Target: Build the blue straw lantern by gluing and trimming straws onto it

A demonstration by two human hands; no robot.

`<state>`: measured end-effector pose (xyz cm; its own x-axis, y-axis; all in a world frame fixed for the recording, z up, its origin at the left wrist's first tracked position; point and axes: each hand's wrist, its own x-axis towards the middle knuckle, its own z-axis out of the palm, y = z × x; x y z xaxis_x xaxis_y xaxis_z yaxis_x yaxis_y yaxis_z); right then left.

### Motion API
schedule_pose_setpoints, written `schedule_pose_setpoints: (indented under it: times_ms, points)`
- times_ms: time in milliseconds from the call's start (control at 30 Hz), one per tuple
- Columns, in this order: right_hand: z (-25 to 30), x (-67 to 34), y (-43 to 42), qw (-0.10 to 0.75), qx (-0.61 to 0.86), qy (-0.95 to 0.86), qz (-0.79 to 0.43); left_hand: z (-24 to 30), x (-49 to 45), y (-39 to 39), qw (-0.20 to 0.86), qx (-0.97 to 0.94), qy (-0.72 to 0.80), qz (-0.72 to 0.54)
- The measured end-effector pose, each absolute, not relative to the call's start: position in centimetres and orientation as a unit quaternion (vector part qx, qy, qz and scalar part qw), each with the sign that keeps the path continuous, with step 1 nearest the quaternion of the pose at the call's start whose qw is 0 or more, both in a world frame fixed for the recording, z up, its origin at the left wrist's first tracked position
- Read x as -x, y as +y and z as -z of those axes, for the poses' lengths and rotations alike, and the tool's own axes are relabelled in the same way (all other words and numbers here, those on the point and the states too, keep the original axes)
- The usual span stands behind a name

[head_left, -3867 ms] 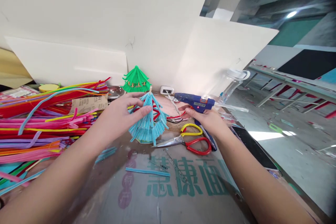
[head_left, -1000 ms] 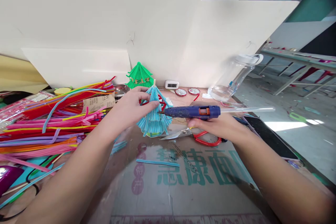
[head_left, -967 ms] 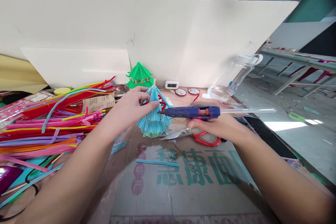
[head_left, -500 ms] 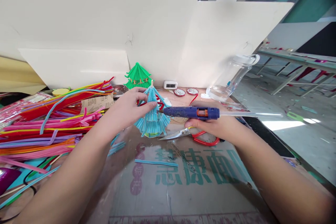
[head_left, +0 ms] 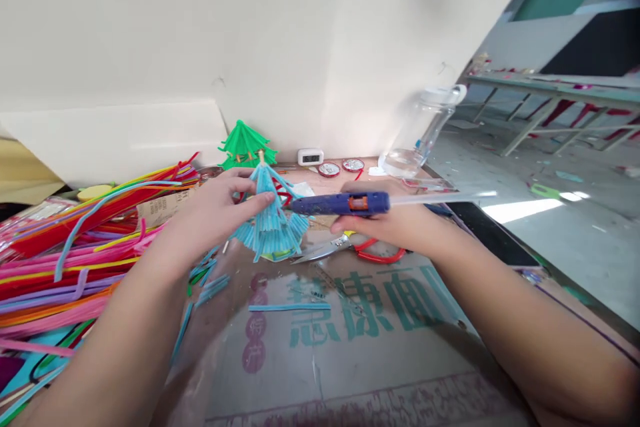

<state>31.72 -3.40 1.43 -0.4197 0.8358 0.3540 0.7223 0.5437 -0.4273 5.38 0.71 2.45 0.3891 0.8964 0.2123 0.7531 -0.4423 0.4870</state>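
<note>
My left hand is closed on the upper part of a light-blue tiered pipe-cleaner tree, thumb across its front. A short wooden stick tip pokes from its top. In my right hand is a dark-blue hot glue gun, its nozzle end close against the tree's right side; whether they touch I cannot tell. A clear glue stick sticks out of the gun's back. Beneath the gun lie red-handled scissors. A cut blue pipe cleaner rests on the board in front.
Bundles of coloured pipe cleaners cover the left side. At the back stand a green pipe-cleaner tree, a small white digital timer, round red-rimmed tins and a clear water bottle. A dark phone-like slab lies at the right edge.
The view has turned slightly right, shifting everything leftward. Both hands keep their hold on the tree and the glue gun, with nearly the same spacing.
</note>
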Motion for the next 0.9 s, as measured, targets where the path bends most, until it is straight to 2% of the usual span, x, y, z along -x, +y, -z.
schedule_pose_setpoints:
  times_ms: [233, 433, 633, 900]
  points:
    - [-1.2, -32.0, -3.21, 0.296, 0.449, -0.837, -0.095, -2.31, -5.71, 0.64, 0.133, -0.781, 0.567, -0.223]
    - [-0.96, -31.91, -2.95, 0.273, 0.443, -0.85, -0.086, -2.42, -5.77, 0.52, 0.16, -0.803, 0.522, -0.241]
    - [-1.32, -31.78, -3.4, 0.252, 0.449, -0.853, -0.08, -2.74, -5.77, 0.35, 0.146, -0.794, 0.542, -0.235]
    - [-1.77, -31.33, -3.79, 0.229, 0.447, -0.865, -0.015, -2.33, -5.46, 0.6, 0.177, -0.804, 0.501, -0.268]
